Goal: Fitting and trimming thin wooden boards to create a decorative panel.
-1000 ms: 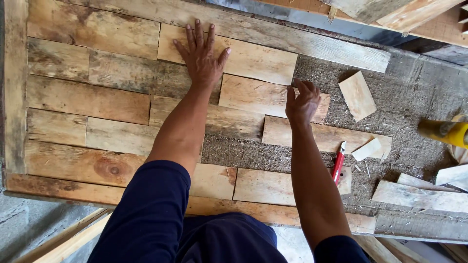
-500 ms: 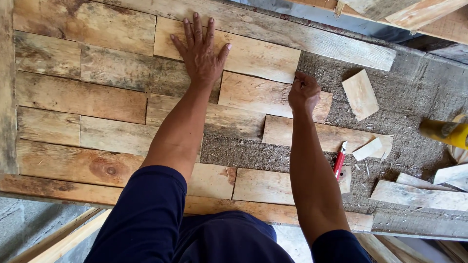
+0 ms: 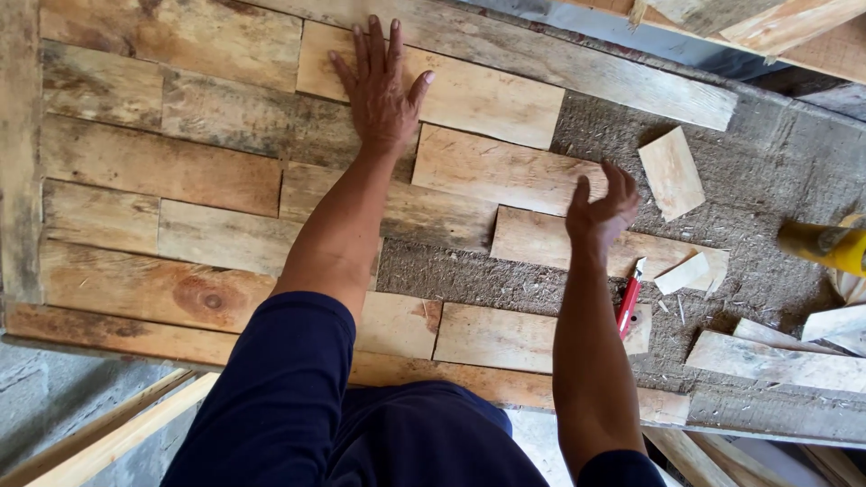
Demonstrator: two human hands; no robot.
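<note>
My left hand (image 3: 383, 86) lies flat, fingers spread, pressing on the wooden planks of a panel (image 3: 162, 171) built from short boards in rows. My right hand (image 3: 603, 212) hovers open, fingers apart, just above the right end of a short plank (image 3: 505, 169) and the plank below it (image 3: 541, 239). It holds nothing. A red-handled tool (image 3: 629, 298) lies just right of my right forearm on the grey base board (image 3: 767, 207).
A loose square offcut (image 3: 671, 171) and a small scrap (image 3: 683, 273) rest on the grey board. A yellow tool (image 3: 825, 243) sits at the right edge. Loose planks (image 3: 776, 361) lie at the lower right, timber strips (image 3: 117, 428) at the lower left.
My right hand was closed and resting on the short plank; it has lifted off, shifted right and opened. My left hand has stayed pressed flat.
</note>
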